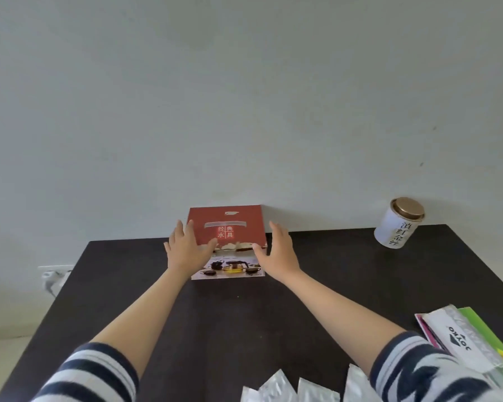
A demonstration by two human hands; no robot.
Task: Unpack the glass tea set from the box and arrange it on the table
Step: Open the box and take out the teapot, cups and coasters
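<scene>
Head camera caught the red tea set box shut at the table's far edge, long axis crosswise; left hand and right hand flanked it, fingers straight, gripping nothing, equally near.

Looks domestic — a room in a home rather than a lab or shop. Dark wooden table pushed against a plain, pale painted wall with a few small scuff marks. White wall socket with a plug in it, low at the left beside the table edge. Household goods on the tabletop: white tea tin with gold lid and Chinese lettering at the far right, silver foil sachets along the near edge, printed packets at the right — consumer packaging, no instruments or shop fittings.
</scene>
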